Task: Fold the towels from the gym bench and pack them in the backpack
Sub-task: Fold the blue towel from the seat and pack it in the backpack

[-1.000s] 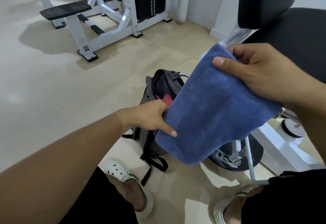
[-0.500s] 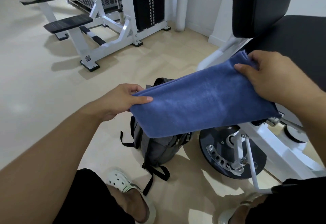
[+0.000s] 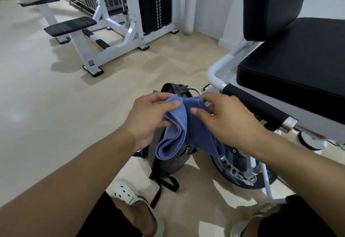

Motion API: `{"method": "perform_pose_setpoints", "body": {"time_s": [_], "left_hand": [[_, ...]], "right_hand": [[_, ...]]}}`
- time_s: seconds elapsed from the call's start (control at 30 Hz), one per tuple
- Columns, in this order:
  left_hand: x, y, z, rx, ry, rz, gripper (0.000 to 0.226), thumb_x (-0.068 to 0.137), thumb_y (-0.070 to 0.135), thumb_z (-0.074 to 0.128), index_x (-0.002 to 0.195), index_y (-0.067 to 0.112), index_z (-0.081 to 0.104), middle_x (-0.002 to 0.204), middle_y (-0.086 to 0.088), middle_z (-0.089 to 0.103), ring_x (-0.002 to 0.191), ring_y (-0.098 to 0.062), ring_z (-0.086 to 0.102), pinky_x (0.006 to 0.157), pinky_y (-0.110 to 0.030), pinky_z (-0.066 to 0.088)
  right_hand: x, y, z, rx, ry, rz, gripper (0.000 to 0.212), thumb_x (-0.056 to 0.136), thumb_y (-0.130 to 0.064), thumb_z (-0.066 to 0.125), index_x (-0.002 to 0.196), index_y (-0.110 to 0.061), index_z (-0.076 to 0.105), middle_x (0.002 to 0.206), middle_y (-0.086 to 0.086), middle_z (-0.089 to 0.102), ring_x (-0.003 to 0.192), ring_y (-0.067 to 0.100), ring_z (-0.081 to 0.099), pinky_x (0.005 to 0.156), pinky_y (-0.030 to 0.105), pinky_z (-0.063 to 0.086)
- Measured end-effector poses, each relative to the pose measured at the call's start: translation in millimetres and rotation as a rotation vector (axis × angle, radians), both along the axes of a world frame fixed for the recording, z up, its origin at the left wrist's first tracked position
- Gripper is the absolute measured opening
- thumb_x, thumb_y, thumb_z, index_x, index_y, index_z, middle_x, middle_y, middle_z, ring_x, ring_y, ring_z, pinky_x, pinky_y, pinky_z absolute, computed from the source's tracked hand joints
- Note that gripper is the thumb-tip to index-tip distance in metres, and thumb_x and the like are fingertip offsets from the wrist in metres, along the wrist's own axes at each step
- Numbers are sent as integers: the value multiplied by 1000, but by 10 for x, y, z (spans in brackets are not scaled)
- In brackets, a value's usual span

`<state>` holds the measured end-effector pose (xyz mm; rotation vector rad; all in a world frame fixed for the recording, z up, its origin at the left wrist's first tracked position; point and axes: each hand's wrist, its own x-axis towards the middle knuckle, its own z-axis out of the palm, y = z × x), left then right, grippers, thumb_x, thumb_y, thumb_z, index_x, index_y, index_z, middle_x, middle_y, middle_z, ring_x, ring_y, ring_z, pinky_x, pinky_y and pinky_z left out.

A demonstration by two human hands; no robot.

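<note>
- the gym bench fills the right of the view, its black seat bare where it shows; no further towel shows on it, so this may be the last one to pack.
- the backpack stands upright on the floor just beside the bench's frame, directly under the hands; whether its mouth is open cannot be told, because the cloth hides it.
- the blue towel hangs in the air above the backpack, doubled over with its two top edges brought together and a loop sagging below.
- the left hand pinches one top edge, thumb over curled fingers, clamped on the cloth.
- the right hand pinches the other top edge the same way, its thumb pressed on the fold.
- to do this fold well, line up the two edges squarely before letting go with either hand, then fold the hanging loop in half once more, so that the bundle is narrow enough to drop straight into the bag without snagging.
</note>
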<state>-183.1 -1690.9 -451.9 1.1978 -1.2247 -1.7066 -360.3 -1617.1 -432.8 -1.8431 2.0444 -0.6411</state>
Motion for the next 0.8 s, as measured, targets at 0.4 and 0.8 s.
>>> {"method": "perform_pose_setpoints", "body": {"time_s": [0.4, 0.8], "left_hand": [[-80, 90, 26, 84, 163, 136, 22, 93, 4, 70, 114, 0, 70, 101, -16, 77, 81, -21, 77, 70, -31, 63], [-111, 156, -11, 100, 130, 126, 19, 91, 4, 72, 110, 1, 72, 96, -13, 77, 74, -15, 76, 68, -28, 63]], "right_hand": [[82, -46, -151, -53, -291, -26, 18, 96, -38, 65, 104, -26, 76, 85, -9, 78, 80, 7, 74, 72, 37, 64], [118, -16, -150, -9, -136, -42, 38, 83, -63, 68, 97, -28, 74, 78, -6, 75, 72, 7, 68, 67, 33, 58]]}}
